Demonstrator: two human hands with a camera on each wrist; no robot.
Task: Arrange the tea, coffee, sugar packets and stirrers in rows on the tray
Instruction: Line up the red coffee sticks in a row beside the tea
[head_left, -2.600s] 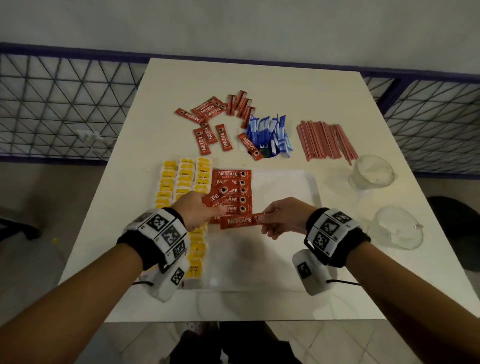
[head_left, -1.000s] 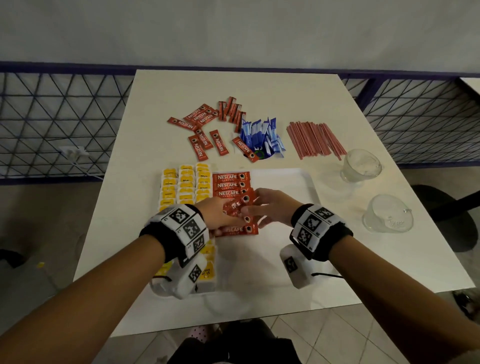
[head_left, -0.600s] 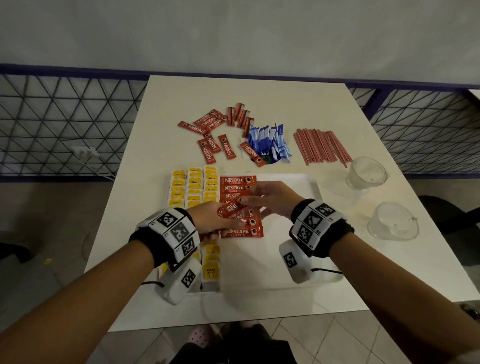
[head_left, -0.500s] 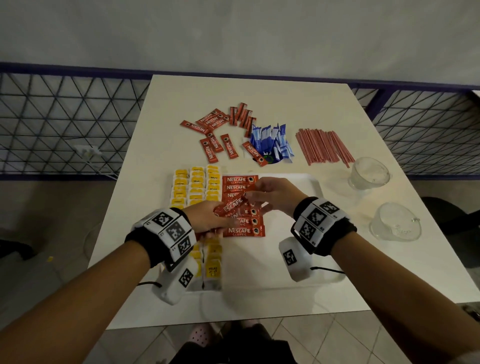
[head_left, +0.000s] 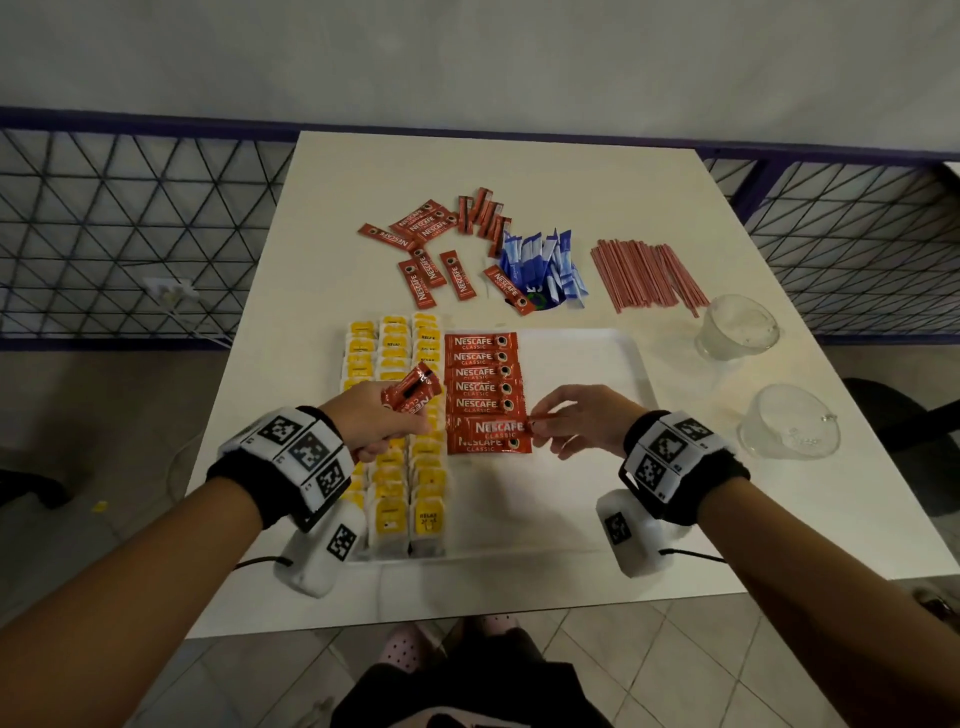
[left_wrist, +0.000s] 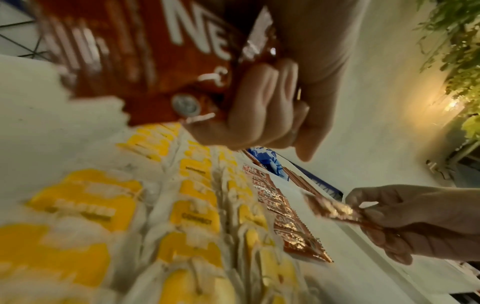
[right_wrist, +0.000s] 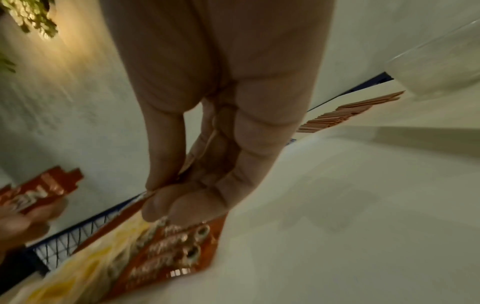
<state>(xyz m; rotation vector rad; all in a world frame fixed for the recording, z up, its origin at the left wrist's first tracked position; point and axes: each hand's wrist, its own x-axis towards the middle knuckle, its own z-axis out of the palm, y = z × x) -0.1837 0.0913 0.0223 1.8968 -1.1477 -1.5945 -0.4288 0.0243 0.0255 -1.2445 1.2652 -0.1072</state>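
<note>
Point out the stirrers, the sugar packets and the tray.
stirrers (head_left: 647, 278), head view, middle of the red bundle
sugar packets (head_left: 540, 265), head view, centre of the blue pile
tray (head_left: 587, 374), head view, bare white floor right of the coffee row

Left hand (head_left: 375, 415) hides several tea bags (head_left: 390, 519).

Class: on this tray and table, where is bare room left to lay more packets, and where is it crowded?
Free: the tray right of the coffee column, and below it. Also the table beyond the loose packets. Crowded: the tea rows along the tray's left, and the strip of loose coffee, sugar and stirrers.
</note>
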